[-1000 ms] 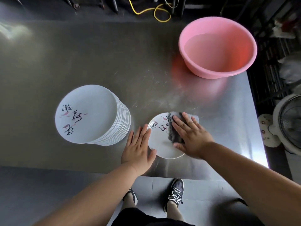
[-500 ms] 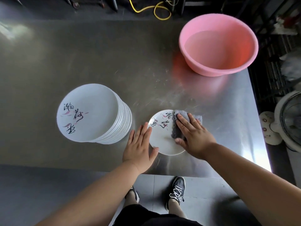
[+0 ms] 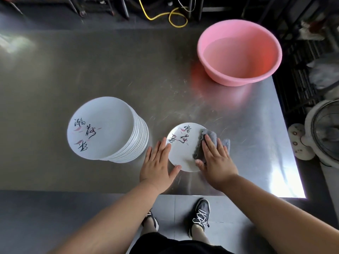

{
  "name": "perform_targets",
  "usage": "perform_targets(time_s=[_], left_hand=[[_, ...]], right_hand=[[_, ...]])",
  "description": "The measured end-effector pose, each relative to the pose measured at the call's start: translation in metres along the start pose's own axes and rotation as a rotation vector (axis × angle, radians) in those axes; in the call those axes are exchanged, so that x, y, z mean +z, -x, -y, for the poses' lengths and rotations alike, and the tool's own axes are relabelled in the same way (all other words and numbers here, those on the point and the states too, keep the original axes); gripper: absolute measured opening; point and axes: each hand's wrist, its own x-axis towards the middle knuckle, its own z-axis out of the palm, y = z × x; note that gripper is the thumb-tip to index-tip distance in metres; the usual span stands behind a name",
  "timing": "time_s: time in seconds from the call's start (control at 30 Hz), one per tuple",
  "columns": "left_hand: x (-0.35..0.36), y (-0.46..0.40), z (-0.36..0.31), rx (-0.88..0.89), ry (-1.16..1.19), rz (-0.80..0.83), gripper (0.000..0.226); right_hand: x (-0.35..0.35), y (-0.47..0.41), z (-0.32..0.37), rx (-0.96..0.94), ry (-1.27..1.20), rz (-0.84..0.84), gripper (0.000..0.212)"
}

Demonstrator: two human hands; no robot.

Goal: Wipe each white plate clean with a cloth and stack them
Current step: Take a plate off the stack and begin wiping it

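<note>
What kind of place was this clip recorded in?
Probably a restaurant or canteen back room: a steel table, a tall stack of matching printed plates, a pink basin with water, and a floor fan beside loose cables.

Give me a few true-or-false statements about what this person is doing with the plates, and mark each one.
1. The right hand presses a grey cloth onto the single plate. True.
2. The left hand is lifting that plate off the table. False: it lies flat at the plate's edge, and the plate rests on the table.
3. The stack of plates stands to the left of the single plate. True.
4. The pink basin sits on top of the stack. False: it stands apart, at the table's far right.
5. The plates are plain white. False: they carry dark writing and pink marks.
</note>
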Motion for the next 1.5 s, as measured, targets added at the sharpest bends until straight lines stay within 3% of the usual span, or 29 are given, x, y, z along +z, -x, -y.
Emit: perform_targets(time_s=[0.2,0.4,0.53,0.67,0.8,0.9,1.07,1.2,1.4,1.5], left_hand=[[-0.003,0.001,0.001,-0.013,0.097,-0.032,0.093],[-0.002,0.002,-0.007,-0.036,0.17,-0.127,0.086],[0.0,0.008,-0.015,-0.047,0.17,-0.209,0.082],[-0.007,0.011,-0.011,0.113,0.11,-0.249,0.07],[-0.033,0.005,0.016,0.288,0.035,-0.126,0.052],[-0.039,0.002,0.016,0.354,0.033,-0.251,0.027],[-0.035,0.006,-0.002,0.255,0.12,-0.273,0.028],[-0.019,0.013,-0.003,0.247,0.167,-0.288,0.021],[-0.006,0.016,-0.002,0.252,0.107,-0.346,0.019],[-0.011,0.013,-0.006,0.223,0.099,-0.332,0.024]], right_hand=[[0.045,0.067,0.035,0.014,-0.058,0.05,0.096],[0.008,0.018,0.01,0.047,-0.121,-0.059,0.089],[0.016,0.028,0.022,0.039,-0.098,-0.002,0.093],[0.03,0.065,0.026,-0.032,-0.03,0.077,0.097],[0.011,0.041,-0.003,-0.112,0.02,0.028,0.088],[-0.007,0.013,-0.018,-0.115,0.02,0.002,0.078],[0.025,0.038,0.022,0.016,-0.078,0.007,0.088],[0.047,0.065,0.035,0.011,-0.111,0.074,0.098],[0.007,0.019,-0.001,-0.033,-0.073,-0.051,0.078],[0.018,0.034,0.014,-0.015,-0.063,-0.018,0.084]])
